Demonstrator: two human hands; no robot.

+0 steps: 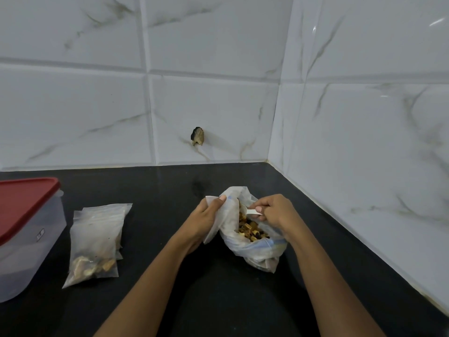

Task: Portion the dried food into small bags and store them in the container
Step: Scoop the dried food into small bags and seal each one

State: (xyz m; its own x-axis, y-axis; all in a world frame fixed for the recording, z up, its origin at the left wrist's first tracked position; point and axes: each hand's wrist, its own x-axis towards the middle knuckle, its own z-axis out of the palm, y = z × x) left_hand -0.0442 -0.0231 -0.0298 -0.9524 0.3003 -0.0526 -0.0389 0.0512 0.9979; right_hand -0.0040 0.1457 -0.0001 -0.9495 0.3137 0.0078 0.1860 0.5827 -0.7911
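Observation:
A large white plastic bag [252, 249] lies open on the black counter [218, 300], showing brown and dark dried food [250, 228] inside. My left hand [206, 218] grips the bag's left rim and holds it up. My right hand [274, 212] pinches the handle of a small white scoop [252, 211] whose bowl end dips into the bag's mouth. A small clear zip bag [97, 242] with some dried food at its bottom lies flat to the left, on top of more clear bags. The clear container [26, 251] with a red lid [24, 203] stands at the far left, lid on.
White marble-look tiled walls meet in a corner behind and to the right of the counter. A dark chipped hole [198, 136] marks the back wall. Bare counter lies between the zip bags and the large bag.

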